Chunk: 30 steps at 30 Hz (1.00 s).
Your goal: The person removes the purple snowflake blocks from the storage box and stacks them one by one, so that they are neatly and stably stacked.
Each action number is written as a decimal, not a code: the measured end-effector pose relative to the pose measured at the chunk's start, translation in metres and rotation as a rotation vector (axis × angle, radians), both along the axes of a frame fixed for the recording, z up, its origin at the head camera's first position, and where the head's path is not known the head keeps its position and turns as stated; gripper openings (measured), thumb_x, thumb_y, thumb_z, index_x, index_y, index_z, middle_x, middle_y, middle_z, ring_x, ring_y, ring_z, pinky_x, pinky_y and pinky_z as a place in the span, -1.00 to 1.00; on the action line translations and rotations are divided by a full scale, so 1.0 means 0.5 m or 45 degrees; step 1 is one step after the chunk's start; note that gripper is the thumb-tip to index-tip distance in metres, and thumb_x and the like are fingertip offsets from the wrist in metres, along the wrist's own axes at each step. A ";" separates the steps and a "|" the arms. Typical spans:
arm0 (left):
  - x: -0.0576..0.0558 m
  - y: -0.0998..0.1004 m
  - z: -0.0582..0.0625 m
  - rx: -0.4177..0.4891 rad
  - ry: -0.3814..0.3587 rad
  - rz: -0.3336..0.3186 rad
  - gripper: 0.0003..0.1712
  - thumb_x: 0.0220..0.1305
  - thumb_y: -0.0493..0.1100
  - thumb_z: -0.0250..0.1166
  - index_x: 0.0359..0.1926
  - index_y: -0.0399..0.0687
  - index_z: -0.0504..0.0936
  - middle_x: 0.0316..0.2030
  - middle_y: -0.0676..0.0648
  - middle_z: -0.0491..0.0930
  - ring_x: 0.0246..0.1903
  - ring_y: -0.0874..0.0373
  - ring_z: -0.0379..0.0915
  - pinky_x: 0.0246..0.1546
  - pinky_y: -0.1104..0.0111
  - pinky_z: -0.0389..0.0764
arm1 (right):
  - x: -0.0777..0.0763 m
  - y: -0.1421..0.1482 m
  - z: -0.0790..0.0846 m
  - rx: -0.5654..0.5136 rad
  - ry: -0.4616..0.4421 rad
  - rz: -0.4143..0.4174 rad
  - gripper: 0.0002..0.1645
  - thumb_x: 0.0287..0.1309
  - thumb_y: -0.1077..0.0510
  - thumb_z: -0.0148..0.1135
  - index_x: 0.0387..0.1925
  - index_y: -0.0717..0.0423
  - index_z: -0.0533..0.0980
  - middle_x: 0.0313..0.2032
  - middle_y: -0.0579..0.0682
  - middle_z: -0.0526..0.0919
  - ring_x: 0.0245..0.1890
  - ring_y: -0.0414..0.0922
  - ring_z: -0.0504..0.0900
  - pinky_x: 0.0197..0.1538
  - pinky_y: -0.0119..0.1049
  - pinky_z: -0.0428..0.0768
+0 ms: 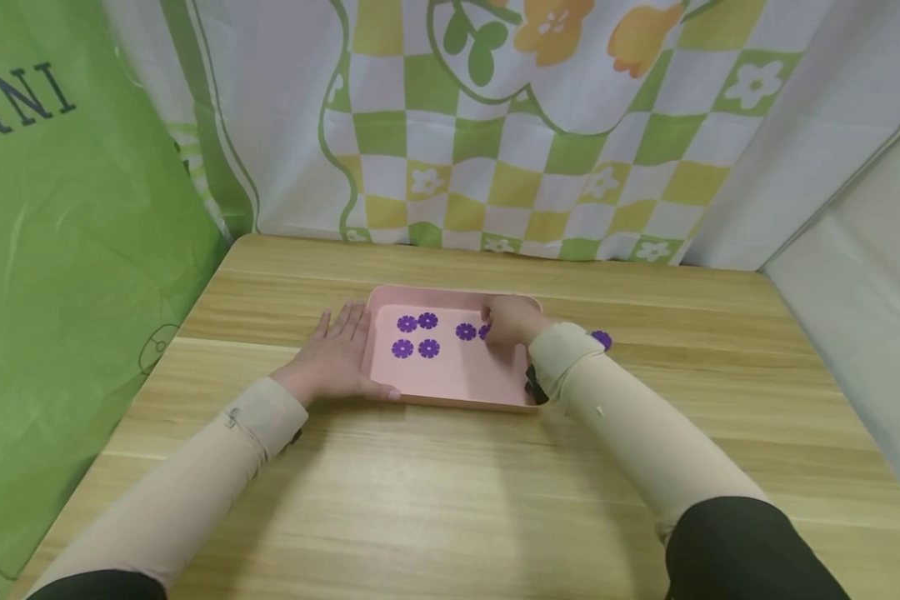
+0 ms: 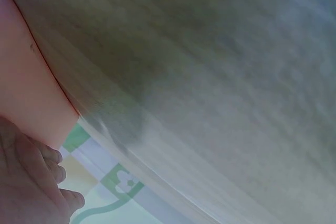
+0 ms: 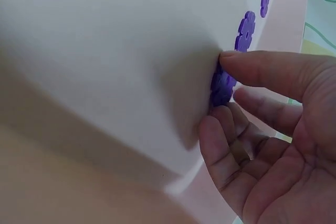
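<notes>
A: Left hand, state?
B: Released, not gripping. Fingers straight, laid along the outer left side of the pink tray; thumb at its near rim, toward the left corner.
A: Right hand?
B: Grasping. Right wrist view: digits pinch the edges of a notched purple disc, low over the tray floor in the right half; partly covered by the hand.
A: Other discs inside?
B: One loose disc just left of the pinched one. Four discs in the left half, two far and two near, lying flat.
A: Outside?
B: An outer disc on the counter, right of the tray, partly hidden by the right sleeve.
A: Background?
B: Checked cloth along the far edge; green cloth at left.
</notes>
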State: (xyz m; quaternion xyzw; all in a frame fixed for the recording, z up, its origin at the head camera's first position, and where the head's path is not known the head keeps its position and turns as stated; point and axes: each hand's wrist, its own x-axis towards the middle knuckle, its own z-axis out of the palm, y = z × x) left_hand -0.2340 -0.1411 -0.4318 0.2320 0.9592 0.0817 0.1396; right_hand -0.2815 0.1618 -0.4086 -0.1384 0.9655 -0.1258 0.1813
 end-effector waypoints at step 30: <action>0.006 -0.002 -0.003 0.035 0.010 0.021 0.78 -0.17 0.79 0.26 0.59 -0.43 -0.30 0.60 -0.37 -0.38 0.58 -0.23 -0.55 0.52 -0.09 -0.46 | -0.011 0.038 0.018 -0.331 -0.004 -0.143 -0.81 0.34 0.30 0.18 -0.08 0.34 0.58 -0.18 0.19 0.68 -0.14 0.08 0.65 0.01 -0.08 0.66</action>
